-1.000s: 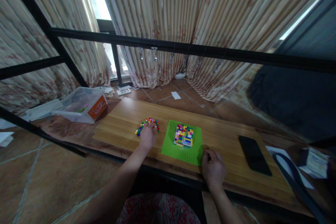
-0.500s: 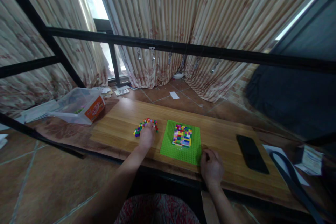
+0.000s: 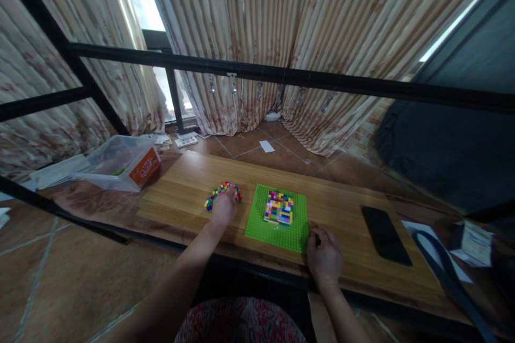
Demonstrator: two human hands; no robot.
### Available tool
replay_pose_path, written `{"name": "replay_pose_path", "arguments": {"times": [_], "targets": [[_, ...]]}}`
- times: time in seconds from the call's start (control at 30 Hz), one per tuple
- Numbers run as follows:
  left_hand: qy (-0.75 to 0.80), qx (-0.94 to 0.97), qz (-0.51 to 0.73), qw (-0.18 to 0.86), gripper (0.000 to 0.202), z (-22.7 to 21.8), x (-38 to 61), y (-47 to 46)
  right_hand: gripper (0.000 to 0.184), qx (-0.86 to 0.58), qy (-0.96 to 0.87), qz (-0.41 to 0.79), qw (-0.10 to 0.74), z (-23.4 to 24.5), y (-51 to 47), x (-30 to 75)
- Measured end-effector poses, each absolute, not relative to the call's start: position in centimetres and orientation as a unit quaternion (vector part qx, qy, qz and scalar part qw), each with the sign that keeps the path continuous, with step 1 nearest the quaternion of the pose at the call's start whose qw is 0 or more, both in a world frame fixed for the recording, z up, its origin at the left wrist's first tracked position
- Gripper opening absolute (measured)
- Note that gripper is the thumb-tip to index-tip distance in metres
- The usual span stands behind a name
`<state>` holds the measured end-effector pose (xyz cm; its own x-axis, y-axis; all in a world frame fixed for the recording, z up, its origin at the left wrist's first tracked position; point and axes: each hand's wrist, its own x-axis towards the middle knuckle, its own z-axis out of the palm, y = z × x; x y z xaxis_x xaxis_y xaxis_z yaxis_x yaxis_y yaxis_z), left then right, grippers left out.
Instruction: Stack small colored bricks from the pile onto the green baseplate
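Note:
My left hand (image 3: 224,208) reaches into a small heap of loose coloured building bricks (image 3: 221,188) on the board. Its fingers are drawn together and point down among the bricks; what they grip, if anything, is hidden. To the right lies a green baseplate (image 3: 257,228), bearing a roughly square block of many-coloured bricks (image 3: 279,207) near its middle. My right hand (image 3: 325,256) rests curled into a loose fist by the baseplate's near right corner, with no object showing in it. Whether it touches the plate's edge I cannot tell.
All this lies on a wooden board (image 3: 333,203). A black phone (image 3: 386,236) is at the right, beside a dark strap (image 3: 438,257) and papers. A clear plastic box (image 3: 116,163) with an orange label stands at the left. A black metal bar (image 3: 257,71) crosses beyond the board.
My left hand has shifted very slightly left and stays at the brick heap. My right hand and the baseplate look the same.

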<state>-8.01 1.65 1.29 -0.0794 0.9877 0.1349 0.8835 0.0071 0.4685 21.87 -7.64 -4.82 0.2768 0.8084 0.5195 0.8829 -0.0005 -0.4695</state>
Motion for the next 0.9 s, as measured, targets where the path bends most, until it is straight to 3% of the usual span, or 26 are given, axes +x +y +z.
{"name": "replay_pose_path", "arguments": {"times": [0.23,0.4,0.57,0.73,0.9], "targets": [[0.713,0.68,0.152,0.079,0.029,1.9,-8.4,2.3,0.035,-0.711,-0.592,-0.046,0.378,-4.8,-7.6,21.7],[0.722,0.667,0.17,0.072,0.038,2.0,-8.4,2.2,0.034,-0.717,-0.588,-0.049,0.372,-4.7,-7.6,21.7],[0.721,0.665,0.176,0.085,0.029,1.9,-8.6,1.9,0.035,-0.711,-0.591,-0.046,0.379,-4.6,-7.6,21.6],[0.701,0.637,0.286,0.147,0.024,2.0,-8.1,1.9,0.034,-0.713,-0.585,-0.045,0.383,-4.7,-7.6,21.5],[0.588,0.646,0.424,0.24,0.006,2.4,-6.5,1.5,0.032,-0.714,-0.588,-0.037,0.379,-4.6,-7.6,21.4]]}}
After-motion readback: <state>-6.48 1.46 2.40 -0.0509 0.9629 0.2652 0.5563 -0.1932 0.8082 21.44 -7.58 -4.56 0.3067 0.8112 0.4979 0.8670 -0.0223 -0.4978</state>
